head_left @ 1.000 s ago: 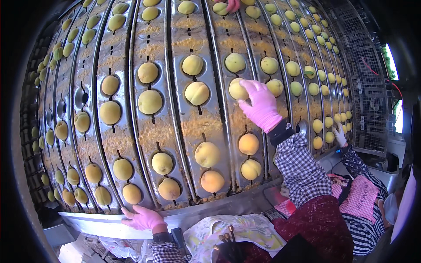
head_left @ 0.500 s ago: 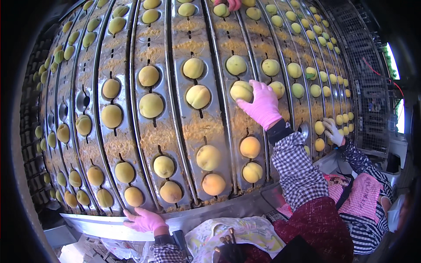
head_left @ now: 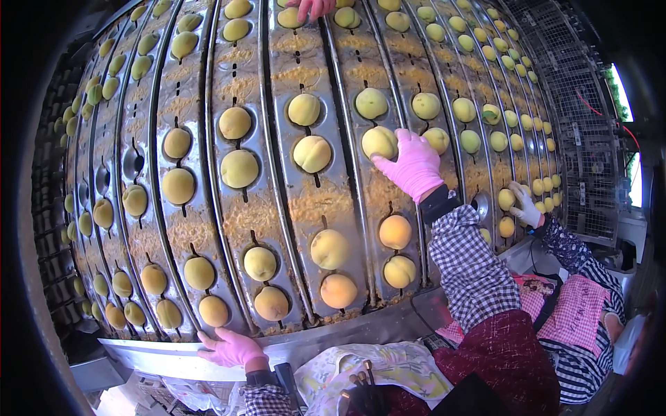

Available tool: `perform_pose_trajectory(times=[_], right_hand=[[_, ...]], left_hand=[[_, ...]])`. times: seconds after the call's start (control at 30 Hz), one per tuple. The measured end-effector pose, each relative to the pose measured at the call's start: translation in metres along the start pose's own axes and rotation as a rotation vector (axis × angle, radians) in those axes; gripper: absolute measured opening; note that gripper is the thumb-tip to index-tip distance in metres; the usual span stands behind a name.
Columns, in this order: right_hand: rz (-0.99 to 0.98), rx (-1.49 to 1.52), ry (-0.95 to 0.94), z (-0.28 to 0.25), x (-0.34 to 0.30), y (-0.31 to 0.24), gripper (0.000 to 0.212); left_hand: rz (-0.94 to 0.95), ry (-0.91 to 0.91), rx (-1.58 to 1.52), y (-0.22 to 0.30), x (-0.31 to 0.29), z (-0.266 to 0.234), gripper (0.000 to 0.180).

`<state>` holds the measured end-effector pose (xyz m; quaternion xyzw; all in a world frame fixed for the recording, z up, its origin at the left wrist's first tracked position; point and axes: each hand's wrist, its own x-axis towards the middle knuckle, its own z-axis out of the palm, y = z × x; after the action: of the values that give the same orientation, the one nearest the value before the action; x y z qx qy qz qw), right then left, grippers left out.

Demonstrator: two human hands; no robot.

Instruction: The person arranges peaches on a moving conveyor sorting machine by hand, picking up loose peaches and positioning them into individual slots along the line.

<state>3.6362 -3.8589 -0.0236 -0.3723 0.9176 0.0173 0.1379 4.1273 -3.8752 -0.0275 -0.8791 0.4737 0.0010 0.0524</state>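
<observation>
My right hand point(head_left: 414, 166) wears a pink glove and reaches over the metal trays. Its thumb and fingers close on the right side of a yellow-green peach point(head_left: 377, 143) sitting in a round cup. Directly beyond that fruit lies a greener peach point(head_left: 371, 102). At the near edge, my left hand point(head_left: 234, 348), also in pink, lies with fingers spread on the metal rail point(head_left: 159, 356). Its fingertips are just below an orange-yellow peach point(head_left: 214, 311), and the hand holds nothing.
Long metal trays point(head_left: 316, 206), smeared with orange pulp, carry peaches in paired cups. At the right, a co-worker's white-gloved hand point(head_left: 525, 206) is at a peach point(head_left: 507, 200). Another person's pinkish-red gloved hand point(head_left: 311, 8) is at the far edge. Wire mesh point(head_left: 555, 62) stands far right.
The far person's hand has shifted left to another peach. The white-gloved hand has moved slightly. Both my hands stay nearly where they were, the right one still on the same peach.
</observation>
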Motion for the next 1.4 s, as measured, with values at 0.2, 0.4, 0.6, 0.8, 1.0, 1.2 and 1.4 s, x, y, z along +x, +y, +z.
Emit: perform_pose_trajectory(times=[0.2,0.4,0.6,0.8,1.0,1.2,1.4], right_hand=[[-0.146,-0.001,0.128,0.009,0.004,0.002,0.065],[-0.089,0.003,-0.033,-0.017,0.030,0.002,0.061],[-0.171,0.120,0.089,-0.011,0.078,-0.006,0.057],[0.004,0.164,0.006,0.009,0.106,-0.008,0.057],[0.083,0.391,-0.176,0.004,0.114,0.008,0.059],[0.068,-0.049,-0.143,0.004,0.121,-0.016,0.059],[-0.168,0.027,0.017,-0.010,0.095,-0.105,0.064]], left_hand=[[0.007,0.003,0.011,0.000,-0.001,0.002,0.058],[-0.006,-0.018,0.023,-0.002,0.007,-0.002,0.059],[0.012,-0.009,0.013,-0.019,0.041,0.008,0.059],[0.013,0.016,0.038,-0.040,0.094,0.006,0.056],[0.005,0.005,0.012,-0.046,0.126,0.007,0.054],[0.004,0.013,0.077,-0.052,0.140,0.009,0.056],[0.029,0.041,0.079,-0.056,0.140,0.011,0.055]])
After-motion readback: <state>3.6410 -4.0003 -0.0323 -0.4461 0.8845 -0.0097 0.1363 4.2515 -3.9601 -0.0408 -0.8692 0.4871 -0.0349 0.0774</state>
